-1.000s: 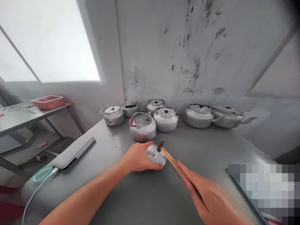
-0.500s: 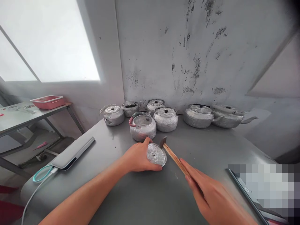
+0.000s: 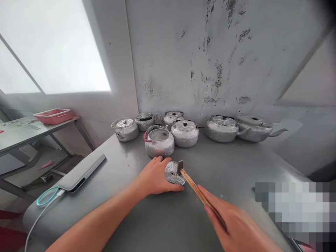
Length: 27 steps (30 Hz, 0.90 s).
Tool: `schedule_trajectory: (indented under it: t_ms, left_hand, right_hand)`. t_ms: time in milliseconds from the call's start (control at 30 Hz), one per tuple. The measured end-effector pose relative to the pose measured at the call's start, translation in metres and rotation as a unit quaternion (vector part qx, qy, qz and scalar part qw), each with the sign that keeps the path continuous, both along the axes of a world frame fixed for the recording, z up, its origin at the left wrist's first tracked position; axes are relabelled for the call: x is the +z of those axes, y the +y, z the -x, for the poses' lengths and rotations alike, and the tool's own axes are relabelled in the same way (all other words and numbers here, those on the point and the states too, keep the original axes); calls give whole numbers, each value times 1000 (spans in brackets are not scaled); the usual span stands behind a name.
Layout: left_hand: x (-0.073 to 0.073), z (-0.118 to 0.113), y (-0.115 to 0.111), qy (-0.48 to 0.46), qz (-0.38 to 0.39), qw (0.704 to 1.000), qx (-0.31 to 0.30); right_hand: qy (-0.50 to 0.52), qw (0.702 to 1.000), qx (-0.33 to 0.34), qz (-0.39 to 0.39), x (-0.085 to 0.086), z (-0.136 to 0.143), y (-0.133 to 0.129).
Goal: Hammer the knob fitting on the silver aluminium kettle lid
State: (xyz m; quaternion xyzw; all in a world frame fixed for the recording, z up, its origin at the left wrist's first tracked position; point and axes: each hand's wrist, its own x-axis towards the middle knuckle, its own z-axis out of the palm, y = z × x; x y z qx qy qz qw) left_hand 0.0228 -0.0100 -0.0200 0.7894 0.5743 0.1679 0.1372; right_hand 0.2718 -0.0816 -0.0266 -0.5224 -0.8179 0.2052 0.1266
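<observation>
My left hand (image 3: 154, 176) grips the rim of a round, dented metal kettle lid (image 3: 171, 172) with a small hole in its middle. In my right hand (image 3: 223, 215) is a small hammer (image 3: 193, 183), held by its wooden handle. The dark hammer head lies over the right part of the lid; whether it touches cannot be told for sure. Just behind the lid stands an uncovered silver kettle (image 3: 160, 148) with a red and green wrapped handle.
Several lidded kettles (image 3: 185, 136) line the wall side of the grey table (image 3: 157, 224). A white power bank (image 3: 81, 171) with a cable lies on the left. A blurred-out device is at the right edge. A pink basket (image 3: 54, 117) sits on a side table.
The hammer head has moved left and down, from beside the lid's edge to over its face. My left hand keeps hold of the lid, with its fingers shifted slightly.
</observation>
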Motion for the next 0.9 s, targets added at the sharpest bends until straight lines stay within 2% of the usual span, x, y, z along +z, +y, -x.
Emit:
schedule_trajectory:
  t_ms: [100, 233, 367, 500, 633, 767, 900]
  left_hand:
    - [-1, 1, 2, -5, 8, 1000, 1]
    - [-1, 3, 4, -5, 20, 1000, 11]
    - [-3, 3, 4, -13, 23, 999, 19]
    - [-3, 3, 4, -15, 35, 999, 21]
    - [0, 1, 3, -18, 18, 1000, 16]
    - [2, 0, 2, -15, 28, 999, 21]
    - [3, -1, 1, -14, 21, 999, 27]
  right_hand:
    - [18, 999, -5, -38, 0, 1, 1]
    - [15, 1000, 2, -25, 2, 3, 1]
    - [33, 997, -10, -68, 2, 3, 2]
    - [21, 999, 2, -41, 2, 2, 2]
    - [43, 996, 1, -80, 3, 4, 0]
    - [31, 998, 8, -56, 4, 3, 0]
    - [26, 997, -14, -74, -2, -2, 2]
